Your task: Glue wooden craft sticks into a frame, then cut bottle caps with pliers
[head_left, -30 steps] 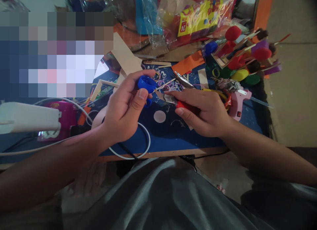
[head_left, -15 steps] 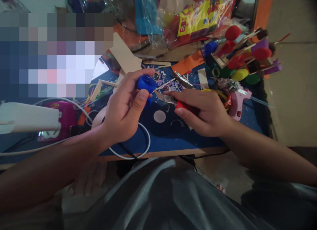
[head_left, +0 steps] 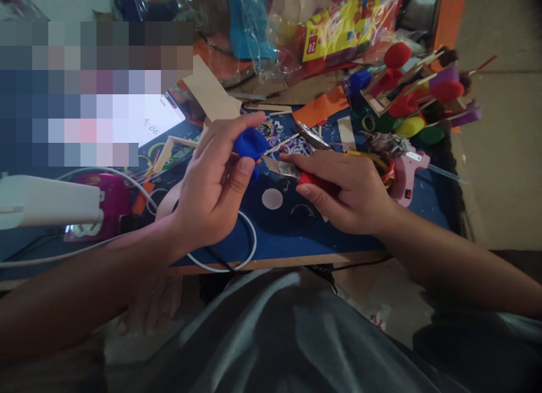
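Observation:
My left hand grips a blue plastic bottle cap between thumb and fingers, above the blue work surface. A second blue bit shows under the thumb, mostly hidden. My right hand is wrapped round the red handle of a cutter knife, index finger laid along its metal front part. The tool's tip points left at the cap, close to it; whether they touch I cannot tell. Below the gap between my hands lies a pale round disc. Beyond them are scattered shavings and a silver metal tool.
On the right, a pink glue gun stands beside stick models with coloured caps. A magenta power socket with a white charger and a looping white cable occupies the left. Behind are a phone and plastic bags.
The blue cap has turned in my left hand, so its hollow inside shows less than before. My right hand and the cutter knife have hardly moved.

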Tool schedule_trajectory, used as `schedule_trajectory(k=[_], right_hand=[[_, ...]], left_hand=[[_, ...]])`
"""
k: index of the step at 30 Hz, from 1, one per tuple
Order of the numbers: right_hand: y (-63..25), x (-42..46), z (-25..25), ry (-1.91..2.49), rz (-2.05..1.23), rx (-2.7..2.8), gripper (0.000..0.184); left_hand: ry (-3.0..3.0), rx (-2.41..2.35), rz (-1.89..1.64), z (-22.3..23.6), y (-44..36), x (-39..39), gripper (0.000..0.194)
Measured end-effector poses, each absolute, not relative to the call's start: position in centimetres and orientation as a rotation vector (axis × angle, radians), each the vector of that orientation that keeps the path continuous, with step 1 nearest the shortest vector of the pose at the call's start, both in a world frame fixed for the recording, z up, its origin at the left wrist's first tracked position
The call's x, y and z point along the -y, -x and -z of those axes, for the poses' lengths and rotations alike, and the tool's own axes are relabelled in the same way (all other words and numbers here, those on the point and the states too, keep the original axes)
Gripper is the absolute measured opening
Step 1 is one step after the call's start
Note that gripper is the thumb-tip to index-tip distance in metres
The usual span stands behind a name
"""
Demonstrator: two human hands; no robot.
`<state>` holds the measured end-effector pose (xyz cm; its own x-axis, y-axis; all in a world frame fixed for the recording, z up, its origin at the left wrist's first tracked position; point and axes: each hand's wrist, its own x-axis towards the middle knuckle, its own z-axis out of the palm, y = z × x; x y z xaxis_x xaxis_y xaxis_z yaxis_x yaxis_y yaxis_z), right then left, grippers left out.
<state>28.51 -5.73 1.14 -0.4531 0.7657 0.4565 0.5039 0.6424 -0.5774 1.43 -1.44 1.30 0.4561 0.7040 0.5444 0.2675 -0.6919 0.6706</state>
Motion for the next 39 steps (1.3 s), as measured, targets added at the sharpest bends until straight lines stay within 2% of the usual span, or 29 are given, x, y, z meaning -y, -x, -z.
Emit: schedule_trajectory(k=[8, 15, 24, 30, 39], right_hand=[[-28.4, 5.7, -1.1, 0.99, -0.434, 2.161, 0.048], [-28.1, 5.7, -1.0, 1.016, -0.413, 2.145, 0.048], [-28.1, 5.5, -1.1, 0.963, -0.379, 2.155, 0.041], [-28.1, 5.5, -0.9, 0.99, -0.354, 2.153, 0.044], [-28.1, 5.4, -0.7, 0.996, -0.275, 2.16, 0.042]], left_hand=[[-2.313, -0.778, -1.279, -1.0, -1.5, 1.3, 0.046], [-2.392, -0.833, -1.221, -1.6, -1.4, 1.2, 0.042], [-2.086, -0.872, -1.187, -1.0, -1.5, 1.6, 0.042], [-2.071, -0.919, -1.153, -1.3, -1.3, 1.6, 0.039], [-1.936, -0.754, -1.198, -0.3, -1.3, 0.9, 0.04]])
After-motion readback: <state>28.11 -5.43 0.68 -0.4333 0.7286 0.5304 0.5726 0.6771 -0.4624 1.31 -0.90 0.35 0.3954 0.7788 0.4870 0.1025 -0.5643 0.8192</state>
